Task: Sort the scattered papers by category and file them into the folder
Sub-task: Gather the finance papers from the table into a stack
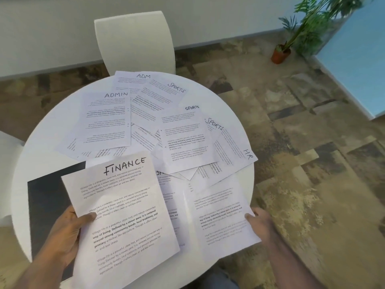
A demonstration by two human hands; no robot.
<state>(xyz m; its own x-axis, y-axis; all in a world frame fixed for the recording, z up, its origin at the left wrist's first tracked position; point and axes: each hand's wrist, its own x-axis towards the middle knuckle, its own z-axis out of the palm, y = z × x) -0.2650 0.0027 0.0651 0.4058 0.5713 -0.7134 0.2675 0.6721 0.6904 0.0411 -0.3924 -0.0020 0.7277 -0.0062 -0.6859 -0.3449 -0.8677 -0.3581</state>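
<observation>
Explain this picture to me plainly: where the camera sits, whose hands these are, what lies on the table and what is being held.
There is one picture, taken by a wide-angle camera worn on a person's head, looking down at their own bare hands. No machine is involved.

On the round white table lie scattered white printed sheets with handwritten headings: ADMIN, SPORTS, HR. A dark flat folder lies at the near left, partly under a sheet.

The left hand grips the white sheet headed FINANCE, thumb on top. The right hand pinches the edge of another white printed sheet, whose heading is hidden.

Beyond the table stand a white chair and a potted green plant.
</observation>
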